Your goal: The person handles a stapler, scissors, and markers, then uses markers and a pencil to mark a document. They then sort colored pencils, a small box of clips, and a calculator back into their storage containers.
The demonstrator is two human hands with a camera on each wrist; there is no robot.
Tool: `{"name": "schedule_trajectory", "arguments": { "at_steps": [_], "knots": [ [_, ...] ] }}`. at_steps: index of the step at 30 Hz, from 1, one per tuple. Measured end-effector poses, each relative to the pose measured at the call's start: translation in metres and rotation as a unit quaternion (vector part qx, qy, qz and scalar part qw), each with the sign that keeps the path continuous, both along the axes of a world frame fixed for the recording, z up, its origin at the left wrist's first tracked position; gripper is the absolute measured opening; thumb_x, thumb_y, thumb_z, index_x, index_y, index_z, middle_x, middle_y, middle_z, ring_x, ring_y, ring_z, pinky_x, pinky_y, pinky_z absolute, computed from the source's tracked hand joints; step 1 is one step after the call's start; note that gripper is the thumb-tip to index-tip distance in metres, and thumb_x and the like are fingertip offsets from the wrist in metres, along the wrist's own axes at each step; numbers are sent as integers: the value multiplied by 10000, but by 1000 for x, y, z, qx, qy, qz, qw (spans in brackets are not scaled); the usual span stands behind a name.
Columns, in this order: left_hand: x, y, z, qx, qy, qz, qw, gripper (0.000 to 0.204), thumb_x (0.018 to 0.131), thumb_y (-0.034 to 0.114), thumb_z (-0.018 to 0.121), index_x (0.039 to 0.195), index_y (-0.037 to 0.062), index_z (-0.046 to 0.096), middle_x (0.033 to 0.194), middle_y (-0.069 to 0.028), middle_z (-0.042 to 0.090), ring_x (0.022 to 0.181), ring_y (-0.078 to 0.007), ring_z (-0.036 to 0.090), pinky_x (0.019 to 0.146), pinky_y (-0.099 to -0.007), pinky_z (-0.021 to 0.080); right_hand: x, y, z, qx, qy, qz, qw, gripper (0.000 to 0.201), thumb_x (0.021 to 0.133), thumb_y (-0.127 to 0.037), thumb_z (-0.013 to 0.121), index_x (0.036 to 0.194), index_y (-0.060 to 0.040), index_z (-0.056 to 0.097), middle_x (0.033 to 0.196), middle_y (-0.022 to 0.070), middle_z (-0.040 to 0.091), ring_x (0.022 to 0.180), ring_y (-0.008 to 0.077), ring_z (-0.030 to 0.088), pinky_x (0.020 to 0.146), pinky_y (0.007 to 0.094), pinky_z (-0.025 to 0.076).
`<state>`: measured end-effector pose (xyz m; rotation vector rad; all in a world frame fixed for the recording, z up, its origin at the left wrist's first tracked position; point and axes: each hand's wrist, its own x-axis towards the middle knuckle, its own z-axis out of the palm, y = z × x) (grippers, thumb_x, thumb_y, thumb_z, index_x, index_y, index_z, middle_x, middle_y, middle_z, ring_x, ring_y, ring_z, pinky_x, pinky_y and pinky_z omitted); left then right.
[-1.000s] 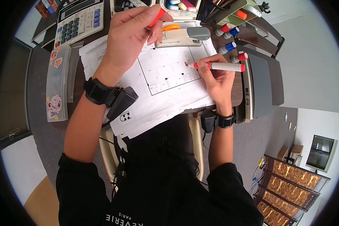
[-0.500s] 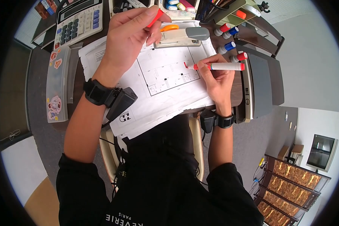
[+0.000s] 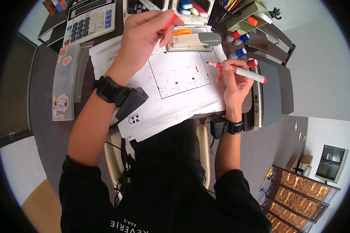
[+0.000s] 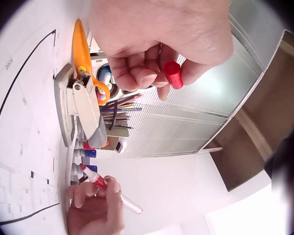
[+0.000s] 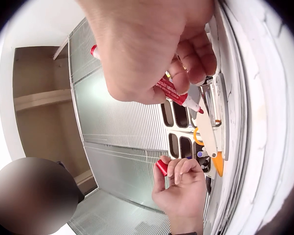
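Note:
My right hand (image 3: 237, 85) grips a white marker (image 3: 245, 73) with a red tip, held at a slant over the right side of a printed floor plan (image 3: 175, 77). A short red stroke (image 3: 196, 69) shows on the plan, left of the marker's tip. Raised over the plan's far left part, my left hand (image 3: 140, 42) pinches a red marker cap (image 4: 174, 75) between thumb and finger. Just beyond the drawing lie a stapler (image 3: 190, 40) and orange-handled scissors (image 4: 83, 54). In the right wrist view, the uncapped tip of the marker (image 5: 191, 103) points toward the stapler.
A calculator (image 3: 90, 23) and a clear stickered case (image 3: 66, 85) stand on the left. Red and blue capped bottles (image 3: 240, 53) line the right, near a grey machine (image 3: 272, 89). Behind are bins of markers (image 3: 192, 17) and a pencil holder (image 3: 223, 15).
The marker's tip has come up off the red stroke, which is now longer, and my right hand has moved right, tilting the marker. My left hand keeps the cap; the whole view has shifted slightly.

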<state>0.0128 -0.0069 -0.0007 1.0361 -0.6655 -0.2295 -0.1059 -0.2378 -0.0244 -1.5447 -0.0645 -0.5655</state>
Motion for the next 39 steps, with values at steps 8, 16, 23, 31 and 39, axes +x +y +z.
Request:
{"name": "schedule_trajectory", "arguments": {
  "at_steps": [8,16,23,31,39],
  "knots": [
    [-3,-4,1,-4,21,-17,1000,407,1056,257,458,1091,-106,637,642,-25,463,574,-109,384,665,-304,384,-8,22,16,-60,14,-15,998,143,907,-32,707,1012,38,639,864,72,654,645,98,590,588,237,486],
    [-4,-2,1,-12,21,-3,1000,389,1046,256,484,1045,-89,666,647,-17,476,574,-109,401,657,-302,405,-11,41,-1,-45,92,41,994,148,907,-37,713,1015,38,644,930,73,674,727,80,604,616,223,479],
    [-4,-3,2,-9,33,1,999,398,1044,263,487,1045,-92,667,646,-16,477,577,-110,412,645,-305,408,-13,41,-5,-81,109,16,991,145,899,-66,733,1000,11,664,883,26,677,743,38,567,635,175,432],
    [-4,-2,4,-13,23,-8,1000,402,1049,261,471,1040,-91,664,642,-17,469,571,-118,394,631,-310,390,-12,41,-4,-92,100,11,991,143,900,-81,736,991,8,671,847,14,677,690,16,538,599,163,416],
    [-5,-2,5,-12,11,7,1000,423,1058,271,447,1053,-98,652,643,-20,459,587,-115,383,665,-297,375,-11,44,-5,-109,70,4,992,127,895,-78,736,973,6,681,843,4,674,675,13,529,586,162,408]
  ]
}}
